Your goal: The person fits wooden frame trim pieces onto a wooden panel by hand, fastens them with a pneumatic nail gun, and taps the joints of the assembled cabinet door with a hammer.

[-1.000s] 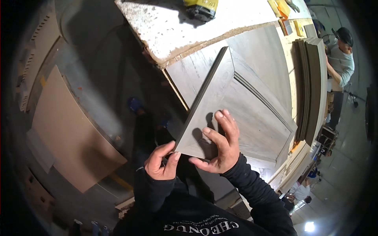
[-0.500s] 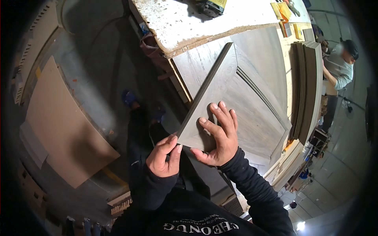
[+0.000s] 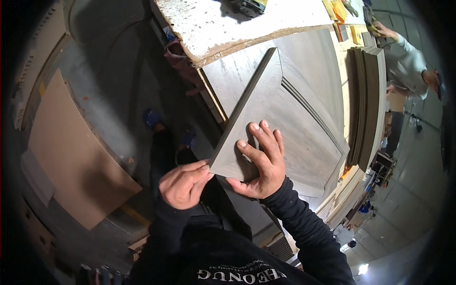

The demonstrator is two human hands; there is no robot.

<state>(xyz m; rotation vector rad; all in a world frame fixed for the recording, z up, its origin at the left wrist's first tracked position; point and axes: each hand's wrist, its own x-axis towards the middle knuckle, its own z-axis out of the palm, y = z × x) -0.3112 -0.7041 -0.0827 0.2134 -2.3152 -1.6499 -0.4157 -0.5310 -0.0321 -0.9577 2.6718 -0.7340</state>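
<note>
A grey-brown wooden cabinet door point(image 3: 304, 123) with a framed, recessed panel lies tilted, one corner toward me. My right hand point(image 3: 263, 166) grips its near edge, thumb at the edge and fingers spread on the frame's face. At the near left corner, my left hand point(image 3: 183, 185) is closed, its fingertips pinched together against the tip. Whether a small thing sits between those fingertips is hidden. Beneath the door lies a larger greyish wood panel point(image 3: 313, 52).
A white, paint-spotted board point(image 3: 204, 28) carries a yellow-and-black tool point(image 3: 249, 7). Brown panels stand stacked point(image 3: 363, 104) at the right, with yellow and orange blocks point(image 3: 339, 12) beyond. A co-worker point(image 3: 408, 69) is at far right. A tan sheet point(image 3: 80, 156) lies at left.
My left hand has shifted slightly left, and its fingers have drawn closer together at the corner. My right hand keeps its grip. The co-worker has reached an arm toward the far end.
</note>
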